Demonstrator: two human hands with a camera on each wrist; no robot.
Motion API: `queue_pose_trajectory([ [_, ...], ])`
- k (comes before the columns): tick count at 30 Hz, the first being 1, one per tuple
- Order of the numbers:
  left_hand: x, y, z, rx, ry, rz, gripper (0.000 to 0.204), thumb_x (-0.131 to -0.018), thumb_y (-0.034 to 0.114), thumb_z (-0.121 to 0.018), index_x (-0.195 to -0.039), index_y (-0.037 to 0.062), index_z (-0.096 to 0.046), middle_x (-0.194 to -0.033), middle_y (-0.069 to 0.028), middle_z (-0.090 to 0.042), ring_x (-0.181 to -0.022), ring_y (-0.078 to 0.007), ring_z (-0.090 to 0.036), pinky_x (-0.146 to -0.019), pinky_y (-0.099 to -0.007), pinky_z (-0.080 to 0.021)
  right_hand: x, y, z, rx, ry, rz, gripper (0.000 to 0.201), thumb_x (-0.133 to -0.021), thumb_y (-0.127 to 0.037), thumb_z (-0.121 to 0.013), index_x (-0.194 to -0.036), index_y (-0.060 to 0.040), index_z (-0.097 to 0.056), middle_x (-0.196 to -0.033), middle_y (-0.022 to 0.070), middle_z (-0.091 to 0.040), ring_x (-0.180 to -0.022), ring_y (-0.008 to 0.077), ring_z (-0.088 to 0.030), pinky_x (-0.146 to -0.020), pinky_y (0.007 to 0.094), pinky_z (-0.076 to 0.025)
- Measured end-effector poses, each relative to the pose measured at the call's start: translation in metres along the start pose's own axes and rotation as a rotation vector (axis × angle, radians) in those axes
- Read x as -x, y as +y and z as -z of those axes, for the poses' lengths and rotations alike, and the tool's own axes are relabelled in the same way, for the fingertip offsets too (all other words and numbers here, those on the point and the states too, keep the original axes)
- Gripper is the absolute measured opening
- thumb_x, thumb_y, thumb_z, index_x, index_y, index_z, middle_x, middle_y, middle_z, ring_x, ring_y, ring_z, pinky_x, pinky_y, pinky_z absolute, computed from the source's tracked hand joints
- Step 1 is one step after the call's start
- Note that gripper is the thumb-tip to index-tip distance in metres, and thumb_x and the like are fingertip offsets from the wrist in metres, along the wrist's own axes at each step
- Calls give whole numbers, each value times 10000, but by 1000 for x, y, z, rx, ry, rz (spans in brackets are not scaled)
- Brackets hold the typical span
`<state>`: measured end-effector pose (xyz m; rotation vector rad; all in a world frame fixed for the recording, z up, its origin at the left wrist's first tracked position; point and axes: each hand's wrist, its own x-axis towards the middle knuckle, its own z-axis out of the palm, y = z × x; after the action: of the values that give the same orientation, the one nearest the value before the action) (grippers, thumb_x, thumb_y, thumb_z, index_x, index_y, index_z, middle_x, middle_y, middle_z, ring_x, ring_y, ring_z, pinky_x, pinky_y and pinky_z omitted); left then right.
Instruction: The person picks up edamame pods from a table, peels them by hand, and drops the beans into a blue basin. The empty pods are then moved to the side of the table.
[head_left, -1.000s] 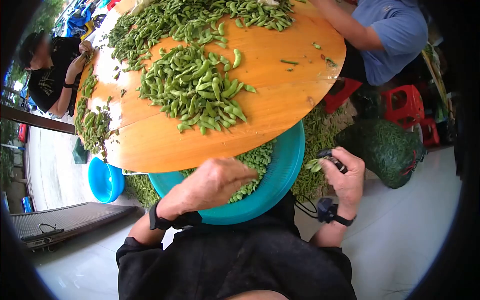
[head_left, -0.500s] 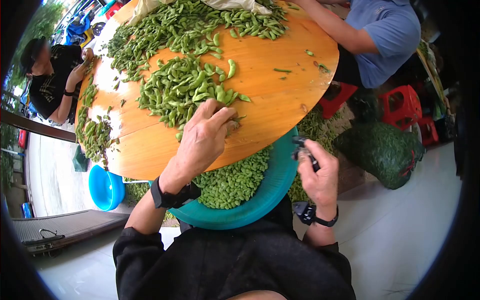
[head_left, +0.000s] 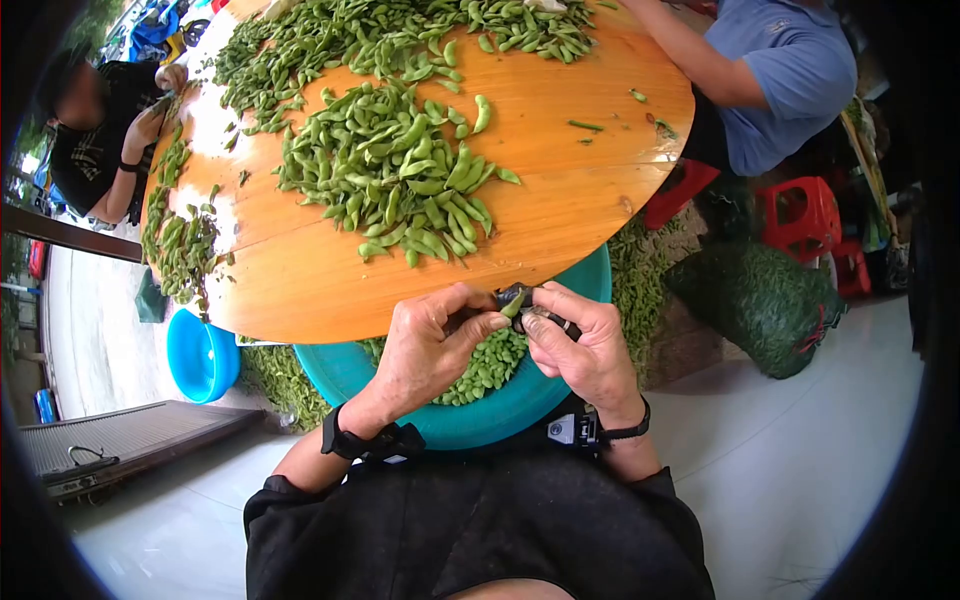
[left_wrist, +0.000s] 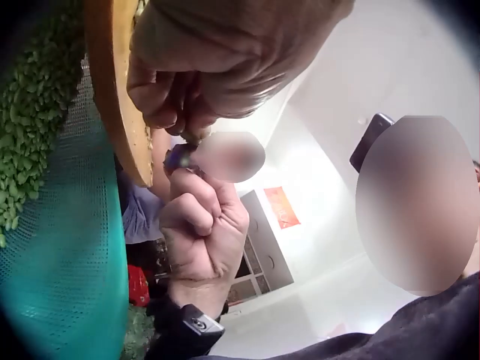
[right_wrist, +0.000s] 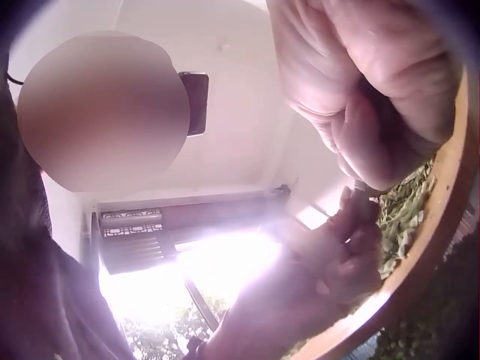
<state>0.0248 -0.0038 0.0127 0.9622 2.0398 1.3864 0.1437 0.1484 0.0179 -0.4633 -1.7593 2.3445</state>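
Observation:
Over a teal basin [head_left: 470, 430], both hands meet close to the table's front edge. My left hand [head_left: 425, 345] pinches a green edamame pod [head_left: 514, 303] between thumb and fingers. My right hand [head_left: 585, 345] grips a small black tool [head_left: 571, 329], its dark end right at the pod; its exact kind is unclear. Below the hands, shelled green beans [head_left: 485, 370] fill part of the basin. A pile of whole pods [head_left: 400, 170] lies on the wooden table [head_left: 580, 200] just ahead. In the left wrist view, the right hand [left_wrist: 206, 229] has curled fingers.
A larger pod heap [head_left: 350, 45] covers the far side of the table, and a scattered strip of pods [head_left: 185, 240] runs along its left edge. Two people sit around it. On the floor are a blue basin [head_left: 200, 360], a red stool [head_left: 800, 215] and a stuffed green net bag [head_left: 760, 305].
My left hand went from above the basin to the pod pile, then came back with a pod. My right hand moved inward from the right with the black tool, bringing both hands together.

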Motion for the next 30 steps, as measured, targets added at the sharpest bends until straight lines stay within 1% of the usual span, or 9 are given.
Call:
queue_pose_trajectory([
  [3,2,-13,0,329,-90,150,157,-941,156,-677,-919,7,-635,-701,18,-579,-610,-78,-508,-538,-242,-400,1,1,3,-108,-46,-19,216,-960,7,-567,-1150,102,-608,-852,3,-502,-580,42,-464,-468,212,-355],
  [5,2,-20,1,1040,-274,377,146,-948,165,-665,-897,39,-612,-703,17,-544,-595,-82,-462,-514,-241,-343,0,8,14,-273,-131,-88,213,-964,-2,-565,-1146,98,-611,-852,-2,-500,-579,43,-451,-467,214,-339],
  [8,6,-26,-10,1329,-366,320,137,-958,178,-650,-895,67,-599,-709,15,-515,-598,-70,-424,-504,-232,-295,0,10,17,-458,-220,-173,204,-973,-17,-558,-1136,90,-616,-845,-11,-494,-579,42,-424,-467,212,-311],
  [13,9,-18,-11,1121,-268,323,144,-955,171,-656,-909,47,-599,-693,11,-538,-575,-90,-470,-503,-247,-354,3,1,7,-321,-124,-112,181,-971,-22,-558,-1106,74,-629,-822,-20,-499,-575,43,-438,-473,209,-329],
  [15,10,-6,-11,316,-108,78,183,-947,187,-668,-909,16,-614,-704,2,-595,-594,-98,-543,-528,-260,-434,3,0,2,59,2,-10,159,-945,-3,-572,-1072,71,-633,-815,2,-521,-580,59,-493,-489,218,-378],
  [18,7,-8,-12,-88,32,-209,200,-939,182,-679,-903,-10,-635,-749,-20,-660,-636,-84,-598,-562,-250,-482,6,3,-1,189,26,88,153,-916,24,-581,-1049,85,-624,-807,36,-529,-597,76,-533,-505,232,-409],
  [24,1,-6,3,577,-313,283,322,-1034,236,-522,-901,-29,-647,-788,-64,-696,-644,-84,-614,-548,-241,-492,7,5,0,187,68,93,142,-891,40,-593,-1020,90,-622,-802,57,-534,-603,97,-555,-520,244,-427],
  [26,-1,-5,6,564,-360,286,369,-1059,253,-457,-913,-35,-636,-794,-69,-694,-646,-90,-619,-546,-233,-492,8,9,-1,150,69,43,145,-878,47,-600,-1015,90,-623,-804,73,-539,-610,118,-564,-528,254,-431],
  [30,0,0,1,516,-338,312,303,-1066,239,-425,-944,-9,-549,-746,-44,-616,-625,-77,-557,-548,-227,-453,6,16,-10,616,139,367,139,-864,70,-600,-1003,82,-599,-829,85,-519,-598,178,-550,-511,300,-414],
])
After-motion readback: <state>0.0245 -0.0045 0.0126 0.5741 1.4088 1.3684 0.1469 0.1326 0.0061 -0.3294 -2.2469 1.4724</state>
